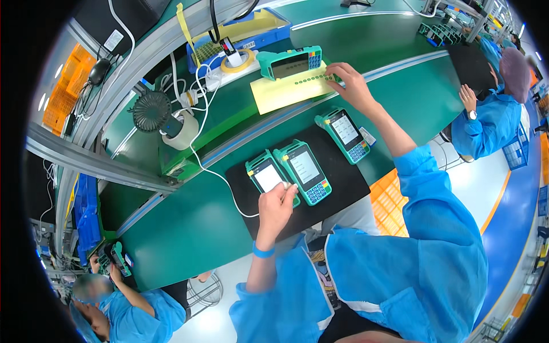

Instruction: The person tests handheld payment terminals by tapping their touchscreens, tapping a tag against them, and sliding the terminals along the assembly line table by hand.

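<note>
My left hand [274, 210] is closed over the lower part of a green-cased payment terminal [265, 175], its thumb and fingers pinched. Something small and pale shows at the fingertips, too small to name. Close beside it, a second payment terminal [303, 164] lies face up with a lit screen and keypad. Both rest on a black mat [346, 191]. My right hand [353, 88] reaches forward with thumb and forefinger apart, at the right end of a yellow sheet [273, 97] bearing rows of small dark round dots. A third terminal [346, 130] lies below that hand.
Another terminal [290, 64] stands at the sheet's far edge. A power strip [231, 73] with a roll of tape, a small black fan [153, 111], a white cable [219, 178] and a blue bin [274, 33] lie left and behind. Co-workers in blue sit at both sides.
</note>
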`<state>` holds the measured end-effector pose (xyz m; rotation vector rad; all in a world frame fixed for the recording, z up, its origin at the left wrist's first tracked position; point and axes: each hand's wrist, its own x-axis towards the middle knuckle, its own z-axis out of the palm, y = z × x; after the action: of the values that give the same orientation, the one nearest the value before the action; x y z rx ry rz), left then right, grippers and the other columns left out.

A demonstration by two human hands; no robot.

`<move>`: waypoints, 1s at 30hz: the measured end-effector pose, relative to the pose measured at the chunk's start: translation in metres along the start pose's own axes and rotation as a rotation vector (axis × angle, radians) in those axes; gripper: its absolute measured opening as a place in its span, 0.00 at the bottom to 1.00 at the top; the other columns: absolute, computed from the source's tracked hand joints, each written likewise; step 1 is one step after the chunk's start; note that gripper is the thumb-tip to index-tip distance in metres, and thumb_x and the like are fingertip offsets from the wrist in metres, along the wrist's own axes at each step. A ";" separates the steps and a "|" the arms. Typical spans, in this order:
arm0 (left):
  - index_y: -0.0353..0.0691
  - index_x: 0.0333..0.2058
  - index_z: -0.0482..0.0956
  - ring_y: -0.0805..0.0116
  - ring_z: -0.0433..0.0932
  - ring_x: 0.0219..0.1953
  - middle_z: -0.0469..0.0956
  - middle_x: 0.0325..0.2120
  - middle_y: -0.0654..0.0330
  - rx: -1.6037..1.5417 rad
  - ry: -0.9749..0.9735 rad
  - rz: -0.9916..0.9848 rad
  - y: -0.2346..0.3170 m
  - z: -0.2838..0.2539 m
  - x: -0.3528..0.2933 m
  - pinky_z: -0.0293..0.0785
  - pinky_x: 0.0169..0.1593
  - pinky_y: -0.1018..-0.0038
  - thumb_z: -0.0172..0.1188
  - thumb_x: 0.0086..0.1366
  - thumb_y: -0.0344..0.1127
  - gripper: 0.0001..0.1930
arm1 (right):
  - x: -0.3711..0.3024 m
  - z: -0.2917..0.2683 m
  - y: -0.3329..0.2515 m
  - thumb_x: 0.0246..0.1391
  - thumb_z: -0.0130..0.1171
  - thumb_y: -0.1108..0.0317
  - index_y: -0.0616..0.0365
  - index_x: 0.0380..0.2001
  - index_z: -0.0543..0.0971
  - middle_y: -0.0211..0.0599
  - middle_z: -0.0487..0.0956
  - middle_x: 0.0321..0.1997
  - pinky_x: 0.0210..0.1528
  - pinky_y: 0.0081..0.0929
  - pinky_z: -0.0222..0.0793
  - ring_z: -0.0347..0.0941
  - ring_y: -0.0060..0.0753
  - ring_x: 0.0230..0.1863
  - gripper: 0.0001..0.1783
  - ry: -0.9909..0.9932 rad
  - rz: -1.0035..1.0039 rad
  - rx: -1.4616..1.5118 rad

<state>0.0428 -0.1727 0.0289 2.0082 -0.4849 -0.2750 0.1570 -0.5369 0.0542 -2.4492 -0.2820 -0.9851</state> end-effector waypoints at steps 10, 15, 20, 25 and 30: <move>0.34 0.33 0.81 0.54 0.80 0.19 0.81 0.19 0.51 0.033 0.020 0.024 0.000 0.001 0.001 0.70 0.26 0.65 0.62 0.70 0.37 0.11 | -0.004 0.013 0.003 0.57 0.66 0.74 0.59 0.38 0.78 0.39 0.82 0.47 0.48 0.39 0.78 0.79 0.47 0.50 0.07 0.038 -0.096 -0.066; 0.35 0.33 0.81 0.46 0.82 0.24 0.82 0.21 0.49 0.059 0.099 0.090 0.004 0.011 -0.001 0.74 0.28 0.60 0.63 0.70 0.38 0.11 | -0.009 0.008 -0.006 0.59 0.63 0.73 0.59 0.39 0.77 0.40 0.83 0.46 0.49 0.40 0.78 0.79 0.49 0.48 0.07 0.057 -0.072 -0.008; 0.38 0.31 0.77 0.42 0.80 0.23 0.78 0.18 0.46 0.204 0.243 0.254 0.019 0.028 0.005 0.74 0.26 0.52 0.62 0.71 0.39 0.12 | -0.025 0.008 -0.045 0.68 0.58 0.69 0.62 0.41 0.77 0.41 0.83 0.56 0.59 0.34 0.72 0.78 0.35 0.57 0.06 -0.201 0.324 0.552; 0.41 0.34 0.75 0.47 0.81 0.20 0.79 0.16 0.52 0.425 0.248 0.314 0.040 0.041 0.017 0.73 0.23 0.54 0.58 0.73 0.41 0.11 | -0.036 0.004 -0.096 0.69 0.59 0.60 0.61 0.42 0.79 0.47 0.79 0.61 0.63 0.32 0.68 0.73 0.33 0.60 0.14 -0.703 0.456 0.981; 0.42 0.34 0.72 0.47 0.80 0.18 0.77 0.14 0.52 0.503 0.231 0.350 0.049 0.055 0.029 0.71 0.21 0.55 0.58 0.73 0.41 0.11 | -0.038 0.018 -0.100 0.66 0.60 0.61 0.64 0.43 0.78 0.54 0.76 0.62 0.62 0.36 0.69 0.75 0.45 0.59 0.15 -0.766 0.256 0.657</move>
<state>0.0365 -0.2497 0.0466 2.3479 -0.8009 0.3241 0.1049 -0.4417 0.0521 -2.0484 -0.4389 0.1869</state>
